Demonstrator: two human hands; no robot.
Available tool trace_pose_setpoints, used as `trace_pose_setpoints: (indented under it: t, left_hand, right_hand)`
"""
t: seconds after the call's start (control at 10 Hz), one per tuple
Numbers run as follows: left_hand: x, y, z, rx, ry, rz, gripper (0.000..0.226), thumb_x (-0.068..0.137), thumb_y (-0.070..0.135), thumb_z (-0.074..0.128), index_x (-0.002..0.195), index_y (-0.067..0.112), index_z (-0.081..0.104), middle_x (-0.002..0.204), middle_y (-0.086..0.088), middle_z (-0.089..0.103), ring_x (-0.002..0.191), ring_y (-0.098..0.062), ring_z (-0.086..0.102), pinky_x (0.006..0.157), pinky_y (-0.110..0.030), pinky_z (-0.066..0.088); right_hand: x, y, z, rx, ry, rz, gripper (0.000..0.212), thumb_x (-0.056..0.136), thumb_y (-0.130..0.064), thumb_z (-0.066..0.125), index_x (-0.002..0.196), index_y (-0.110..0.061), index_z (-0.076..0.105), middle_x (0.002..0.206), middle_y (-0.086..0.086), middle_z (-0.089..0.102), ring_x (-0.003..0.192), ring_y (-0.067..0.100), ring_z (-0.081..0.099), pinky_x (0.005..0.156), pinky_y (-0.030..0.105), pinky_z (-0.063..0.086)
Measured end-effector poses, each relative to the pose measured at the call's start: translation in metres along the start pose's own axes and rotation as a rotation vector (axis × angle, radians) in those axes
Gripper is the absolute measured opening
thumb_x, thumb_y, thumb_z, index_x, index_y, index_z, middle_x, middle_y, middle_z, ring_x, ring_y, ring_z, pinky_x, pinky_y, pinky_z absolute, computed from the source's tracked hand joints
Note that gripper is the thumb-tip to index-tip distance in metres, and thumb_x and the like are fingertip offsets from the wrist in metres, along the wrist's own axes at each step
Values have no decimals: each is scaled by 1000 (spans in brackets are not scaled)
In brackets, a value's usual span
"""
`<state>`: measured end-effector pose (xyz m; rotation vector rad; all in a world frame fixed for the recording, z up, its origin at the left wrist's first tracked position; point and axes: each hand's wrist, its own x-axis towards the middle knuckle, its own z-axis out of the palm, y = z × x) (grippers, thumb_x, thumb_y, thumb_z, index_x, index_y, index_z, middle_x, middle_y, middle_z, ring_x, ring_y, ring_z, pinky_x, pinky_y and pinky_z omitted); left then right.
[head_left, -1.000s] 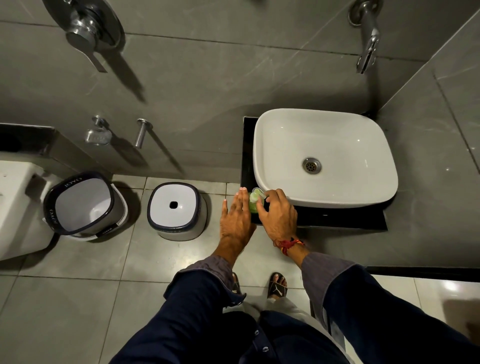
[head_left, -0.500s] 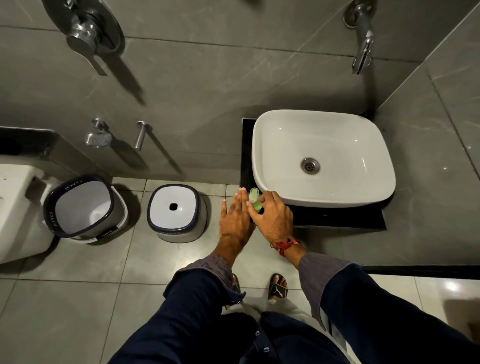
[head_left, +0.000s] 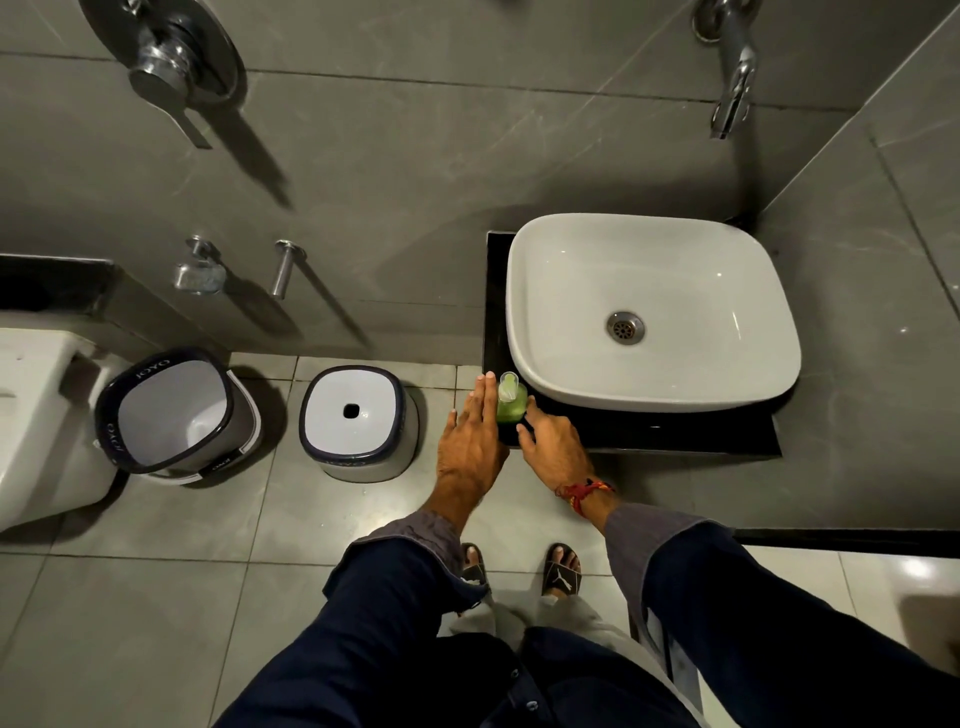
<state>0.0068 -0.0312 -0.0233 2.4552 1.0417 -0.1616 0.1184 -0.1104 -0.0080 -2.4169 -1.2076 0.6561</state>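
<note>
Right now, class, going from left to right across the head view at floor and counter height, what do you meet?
Toilet → bucket → stool → left hand → soap bottle → right hand → basin.

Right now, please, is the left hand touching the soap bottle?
Cannot tell: the head view shows the left hand edge-to-edge with the soap bottle, depth unclear.
</note>
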Motion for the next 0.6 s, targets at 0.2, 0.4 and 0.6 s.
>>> trace_pose_setpoints:
  t: [0.2,0.4,0.6]
  left_hand:
    - [10,-1,-8,-165,15,2,98,90,-6,53,161,13,-11,172,-2,-8,107,-38,66,75,-43,56]
    - [20,-8,-9,-201,10,37,106,87,-10,61,161,10,-12,172,-2,-10,124,-38,59,83,-49,59]
    - [22,-16,-14,-155,-6,118,111,85,0,70,162,12,-10,172,-6,-6,140,-39,45,101,-50,54]
  right_hand:
    - [6,-9,1,23,-18,23,47,99,-14,48,143,-3,38,112,26,66,101,40,66,89,47,56]
    - [8,-14,0,113,-14,10,53,97,-11,52,146,-6,34,123,23,63,110,36,64,96,47,54]
    - [4,-12,-1,72,72,7,52,95,-12,54,144,-3,39,128,23,60,114,35,61,99,42,52]
